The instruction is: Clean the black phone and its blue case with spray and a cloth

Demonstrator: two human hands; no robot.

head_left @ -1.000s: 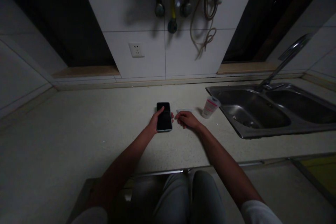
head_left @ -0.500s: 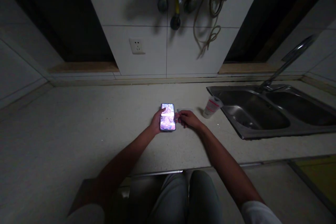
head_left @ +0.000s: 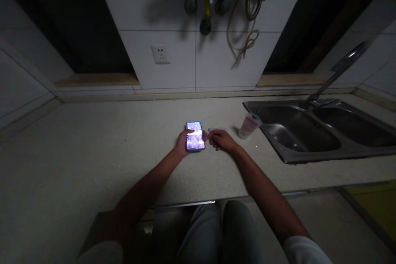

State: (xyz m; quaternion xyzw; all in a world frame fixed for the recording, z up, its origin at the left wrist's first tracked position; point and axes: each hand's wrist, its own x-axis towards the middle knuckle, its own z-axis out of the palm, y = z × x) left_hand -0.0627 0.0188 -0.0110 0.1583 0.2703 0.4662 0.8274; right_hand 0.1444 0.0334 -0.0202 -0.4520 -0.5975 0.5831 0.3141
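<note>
A smartphone (head_left: pixel 195 136) with a lit screen sits in my left hand (head_left: pixel 182 143) just above the pale countertop (head_left: pixel 108 144), thumb across its lower left part. My right hand (head_left: pixel 222 139) rests on the counter just right of the phone, fingers curled and fingertips near the phone's edge. Whether it holds anything is hidden. A small flat white item (head_left: pixel 217 129) lies just beyond the right hand.
A plastic cup (head_left: pixel 248 125) with a pink label leans by the steel double sink (head_left: pixel 312 130), whose faucet (head_left: pixel 337 72) rises at the right. A wall socket (head_left: pixel 160 54) and hanging hoses (head_left: pixel 216 4) are on the tiled back wall. My knees (head_left: pixel 213 231) sit below the counter edge.
The phone screen went from black to lit. The phone has tilted slightly and shifted a little toward me in my left hand. The right hand has barely moved.
</note>
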